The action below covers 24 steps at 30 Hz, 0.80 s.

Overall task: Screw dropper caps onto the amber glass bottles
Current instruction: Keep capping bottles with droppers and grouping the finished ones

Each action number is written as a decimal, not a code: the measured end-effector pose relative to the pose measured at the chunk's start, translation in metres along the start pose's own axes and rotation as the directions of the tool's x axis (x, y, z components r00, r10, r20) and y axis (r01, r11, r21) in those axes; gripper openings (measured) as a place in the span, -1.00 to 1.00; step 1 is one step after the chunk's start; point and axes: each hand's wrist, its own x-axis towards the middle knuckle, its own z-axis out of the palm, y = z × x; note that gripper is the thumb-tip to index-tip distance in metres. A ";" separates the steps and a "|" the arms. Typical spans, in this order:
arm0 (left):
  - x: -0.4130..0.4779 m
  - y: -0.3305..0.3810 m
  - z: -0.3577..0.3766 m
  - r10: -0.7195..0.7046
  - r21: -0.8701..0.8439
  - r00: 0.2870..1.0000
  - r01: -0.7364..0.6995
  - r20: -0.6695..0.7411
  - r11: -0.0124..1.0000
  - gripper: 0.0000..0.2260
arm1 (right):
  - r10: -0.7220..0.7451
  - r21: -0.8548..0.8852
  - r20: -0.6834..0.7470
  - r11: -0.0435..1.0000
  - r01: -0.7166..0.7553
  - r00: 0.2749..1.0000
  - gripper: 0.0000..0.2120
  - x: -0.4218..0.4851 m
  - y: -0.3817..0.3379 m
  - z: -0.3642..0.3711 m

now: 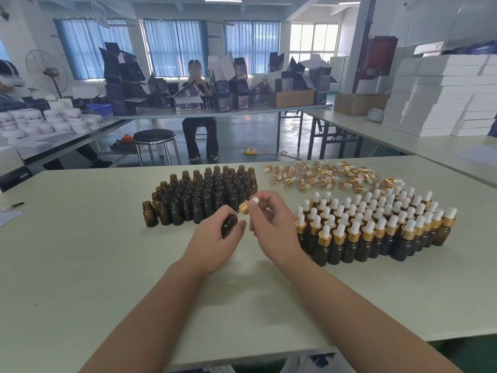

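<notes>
Above the pale grey-green worktable (107, 265), the left hand (215, 243) curls round a small amber glass bottle (229, 224), tilted, mouth pointing up and right. The right hand (271, 222) pinches a gold-collared, white-bulbed dropper cap (246, 206) between thumb and forefinger, other fingers loosely curled, pipette slanting down-left at the bottle mouth.

The left hand (215, 239) grips a tilted amber bottle (229, 224); the right hand (271, 219) pinches a dropper cap (248, 205) (gold collar, white bulb) at its mouth, above the worktop (107, 265).
</notes>
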 end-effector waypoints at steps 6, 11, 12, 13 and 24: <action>0.002 -0.002 0.003 -0.031 0.091 1.000 0.031 -0.003 0.995 -0.87 | 0.078 -0.063 0.090 0.995 -0.072 0.993 -0.87 -0.001 0.007 0.003; 0.005 -0.007 0.002 -0.048 0.187 0.997 0.057 -0.052 0.981 -0.78 | 0.092 -0.112 0.134 0.991 -0.077 0.987 -0.85 -0.002 0.009 0.004; 0.005 -0.007 0.002 -0.056 0.202 0.997 0.067 -0.060 0.977 -0.76 | 0.094 -0.126 0.140 0.989 -0.076 0.986 -0.86 -0.002 0.009 0.004; 0.006 -0.007 0.002 -0.064 0.212 0.996 0.077 -0.067 0.974 -0.74 | 0.095 -0.136 0.145 0.988 -0.075 0.985 -0.86 -0.002 0.010 0.004; 0.006 -0.005 0.004 -0.102 0.316 0.994 0.107 -0.031 0.943 -0.75 | 0.131 -0.256 0.169 0.963 -0.085 0.977 -0.74 0.002 0.021 0.001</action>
